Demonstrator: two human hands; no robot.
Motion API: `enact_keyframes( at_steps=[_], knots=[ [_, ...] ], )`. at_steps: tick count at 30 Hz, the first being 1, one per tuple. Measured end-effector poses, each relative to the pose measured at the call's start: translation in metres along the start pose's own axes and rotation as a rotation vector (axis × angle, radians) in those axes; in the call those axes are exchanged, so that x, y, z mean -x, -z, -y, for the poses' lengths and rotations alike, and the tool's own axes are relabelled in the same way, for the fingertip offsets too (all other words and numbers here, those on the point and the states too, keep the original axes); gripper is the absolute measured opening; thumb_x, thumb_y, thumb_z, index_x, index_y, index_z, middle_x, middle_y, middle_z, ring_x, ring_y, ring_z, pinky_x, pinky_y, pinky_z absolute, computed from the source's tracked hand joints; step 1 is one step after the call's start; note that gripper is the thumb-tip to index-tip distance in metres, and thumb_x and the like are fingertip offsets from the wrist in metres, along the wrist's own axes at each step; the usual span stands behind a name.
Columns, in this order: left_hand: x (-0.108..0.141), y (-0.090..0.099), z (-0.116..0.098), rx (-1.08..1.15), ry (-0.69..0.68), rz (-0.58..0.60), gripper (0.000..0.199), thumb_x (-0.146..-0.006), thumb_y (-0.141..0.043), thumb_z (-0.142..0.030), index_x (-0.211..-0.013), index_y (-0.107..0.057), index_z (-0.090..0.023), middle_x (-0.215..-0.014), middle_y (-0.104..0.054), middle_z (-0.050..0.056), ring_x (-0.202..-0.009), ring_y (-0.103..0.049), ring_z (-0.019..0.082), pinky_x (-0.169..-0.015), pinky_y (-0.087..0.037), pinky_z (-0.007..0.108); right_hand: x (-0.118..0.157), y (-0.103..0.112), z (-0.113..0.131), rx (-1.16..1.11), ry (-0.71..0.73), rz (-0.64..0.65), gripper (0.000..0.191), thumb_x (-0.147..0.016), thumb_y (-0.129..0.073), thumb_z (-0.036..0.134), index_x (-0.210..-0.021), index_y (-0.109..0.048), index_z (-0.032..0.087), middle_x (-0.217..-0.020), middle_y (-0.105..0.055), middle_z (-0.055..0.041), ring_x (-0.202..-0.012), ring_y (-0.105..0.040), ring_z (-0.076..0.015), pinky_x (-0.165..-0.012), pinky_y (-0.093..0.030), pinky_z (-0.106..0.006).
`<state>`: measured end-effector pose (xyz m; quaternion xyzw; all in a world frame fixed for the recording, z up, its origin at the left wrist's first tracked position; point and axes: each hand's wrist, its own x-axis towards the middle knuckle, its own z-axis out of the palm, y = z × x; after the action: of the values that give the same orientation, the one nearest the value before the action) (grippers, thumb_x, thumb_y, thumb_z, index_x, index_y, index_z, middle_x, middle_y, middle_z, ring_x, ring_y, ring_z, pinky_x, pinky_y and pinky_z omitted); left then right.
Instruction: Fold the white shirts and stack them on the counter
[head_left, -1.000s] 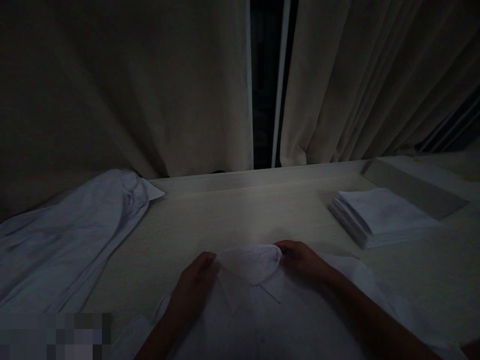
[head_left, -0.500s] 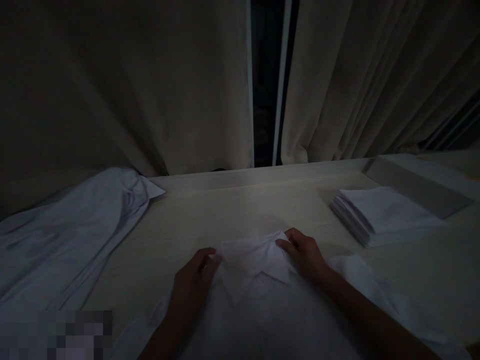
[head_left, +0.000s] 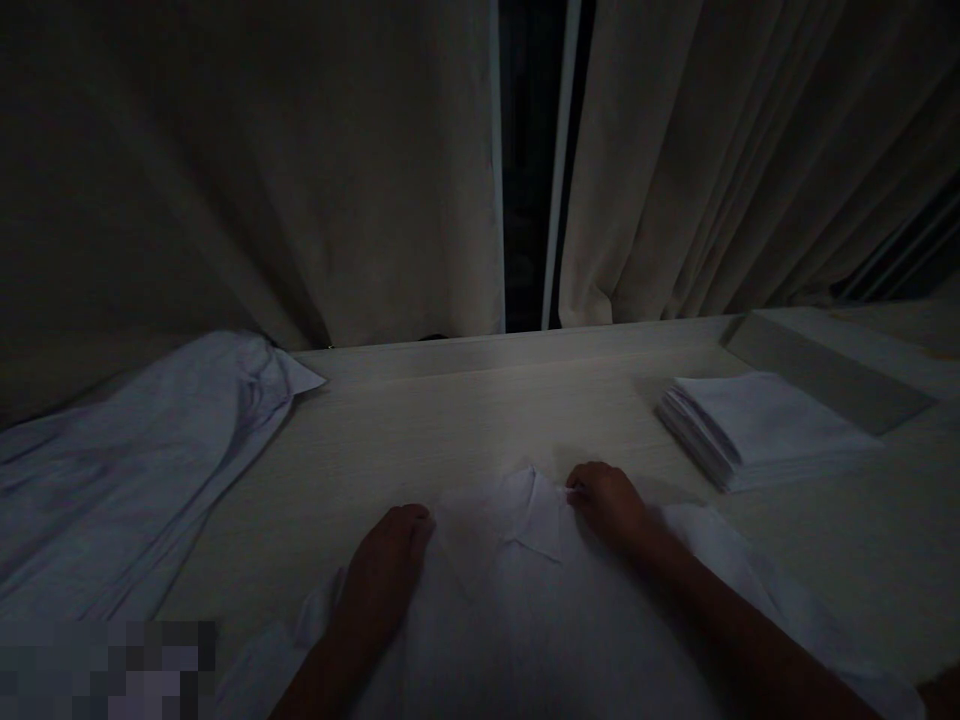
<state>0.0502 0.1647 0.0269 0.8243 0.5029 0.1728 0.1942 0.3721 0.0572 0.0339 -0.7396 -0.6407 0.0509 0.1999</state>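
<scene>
A white shirt [head_left: 517,620] lies spread on the pale table in front of me, its collar [head_left: 536,515] at the far end and its sleeves out to both sides. My left hand [head_left: 394,550] is closed on the fabric at the left of the collar, the fingertips partly hidden. To the right of the collar, my right hand [head_left: 604,500] pinches the shirt's edge between thumb and fingers. The picture is dim, so fine folds are hard to make out.
A heap of white garments [head_left: 150,450] lies at the left. Folded white cloths [head_left: 772,425] are stacked at the right, near a grey-white box [head_left: 825,360]. Beige curtains [head_left: 375,180] hang behind the table [head_left: 450,420].
My right hand has let go of the collar edge and moved slightly right and down to the shirt beside it. The collar's peak has shifted left. My left hand has closed more.
</scene>
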Motion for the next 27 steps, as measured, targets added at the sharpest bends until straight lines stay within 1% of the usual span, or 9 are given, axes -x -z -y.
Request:
enact_keyframes(
  at_steps=[4, 7, 9, 12, 14, 16, 18, 21, 27],
  knots=[
    [-0.003, 0.012, 0.003, -0.078, -0.048, 0.129, 0.041, -0.093, -0.031, -0.042, -0.095, -0.064, -0.019, -0.096, -0.067, 0.01, -0.092, -0.061, 0.022, -0.085, -0.043, 0.037, 0.005, -0.002, 0.014, 0.04, 0.041, -0.127, 0.024, -0.087, -0.057, 0.021, -0.109, -0.064, 0.018, -0.103, -0.066, -0.0127, -0.098, -0.057, -0.0264, -0.085, -0.042, -0.041],
    [-0.004, 0.017, 0.006, -0.082, -0.042, 0.185, 0.034, -0.089, -0.039, -0.04, -0.092, -0.065, -0.019, -0.095, -0.067, 0.009, -0.091, -0.061, 0.022, -0.083, -0.043, 0.035, 0.012, -0.008, 0.031, -0.017, 0.134, -0.167, 0.028, -0.091, -0.054, 0.026, -0.116, -0.059, 0.017, -0.11, -0.062, -0.0133, -0.102, -0.054, -0.026, -0.087, -0.043, -0.04],
    [-0.004, 0.016, 0.007, -0.078, -0.005, 0.168, 0.028, -0.086, -0.043, -0.037, -0.087, -0.064, -0.019, -0.091, -0.067, 0.008, -0.087, -0.061, 0.021, -0.079, -0.043, 0.033, 0.018, -0.017, 0.043, -0.015, 0.207, -0.172, 0.021, -0.091, -0.052, 0.022, -0.11, -0.06, 0.017, -0.109, -0.062, -0.0128, -0.1, -0.053, -0.0252, -0.086, -0.043, -0.04],
    [-0.003, 0.013, 0.005, -0.012, 0.051, 0.116, 0.022, -0.084, -0.044, -0.034, -0.084, -0.061, -0.02, -0.086, -0.067, 0.005, -0.08, -0.061, 0.019, -0.073, -0.042, 0.031, 0.027, -0.031, 0.057, -0.003, 0.243, -0.134, 0.017, -0.092, -0.045, 0.016, -0.095, -0.062, 0.018, -0.094, -0.063, -0.0103, -0.09, -0.054, -0.0224, -0.08, -0.045, -0.037],
    [-0.001, 0.013, 0.002, 0.046, 0.067, 0.076, 0.019, -0.083, -0.045, -0.033, -0.083, -0.059, -0.021, -0.082, -0.067, 0.003, -0.076, -0.061, 0.017, -0.07, -0.042, 0.029, 0.032, -0.039, 0.062, -0.021, 0.258, -0.083, 0.019, -0.093, -0.044, 0.016, -0.099, -0.062, 0.018, -0.095, -0.064, -0.0094, -0.089, -0.055, -0.0213, -0.08, -0.046, -0.036],
    [0.0, 0.015, -0.001, 0.087, 0.079, 0.036, 0.018, -0.082, -0.045, -0.033, -0.081, -0.059, -0.021, -0.078, -0.066, 0.002, -0.072, -0.061, 0.017, -0.067, -0.041, 0.028, 0.035, -0.044, 0.063, -0.01, 0.27, -0.056, 0.025, -0.094, -0.044, 0.02, -0.113, -0.06, 0.018, -0.112, -0.063, -0.0113, -0.103, -0.055, -0.0233, -0.09, -0.045, -0.04],
    [0.001, 0.017, -0.003, 0.086, 0.077, -0.003, 0.02, -0.083, -0.043, -0.034, -0.084, -0.058, -0.021, -0.079, -0.066, 0.002, -0.073, -0.061, 0.017, -0.067, -0.041, 0.028, 0.036, -0.047, 0.061, 0.034, 0.265, -0.057, 0.034, -0.095, -0.044, 0.023, -0.127, -0.055, 0.018, -0.132, -0.055, -0.013, -0.12, -0.05, -0.0267, -0.102, -0.038, -0.047],
    [0.001, 0.017, -0.001, -0.053, 0.057, -0.018, 0.024, -0.087, -0.039, -0.035, -0.091, -0.057, -0.02, -0.086, -0.067, 0.006, -0.079, -0.061, 0.018, -0.07, -0.041, 0.029, 0.033, -0.048, 0.057, 0.078, 0.22, -0.033, 0.04, -0.097, -0.039, 0.026, -0.136, -0.048, 0.019, -0.145, -0.045, -0.0119, -0.13, -0.042, -0.0275, -0.11, -0.029, -0.052],
    [-0.002, 0.023, 0.016, -0.36, 0.098, 0.212, 0.033, -0.089, -0.038, -0.044, -0.091, -0.058, -0.019, -0.087, -0.07, 0.009, -0.078, -0.064, 0.02, -0.069, -0.038, 0.03, 0.025, -0.045, 0.049, 0.108, 0.127, 0.013, 0.044, -0.1, -0.03, 0.033, -0.138, -0.048, 0.021, -0.148, -0.042, -0.007, -0.135, -0.038, -0.0238, -0.114, -0.023, -0.048]
  ],
)
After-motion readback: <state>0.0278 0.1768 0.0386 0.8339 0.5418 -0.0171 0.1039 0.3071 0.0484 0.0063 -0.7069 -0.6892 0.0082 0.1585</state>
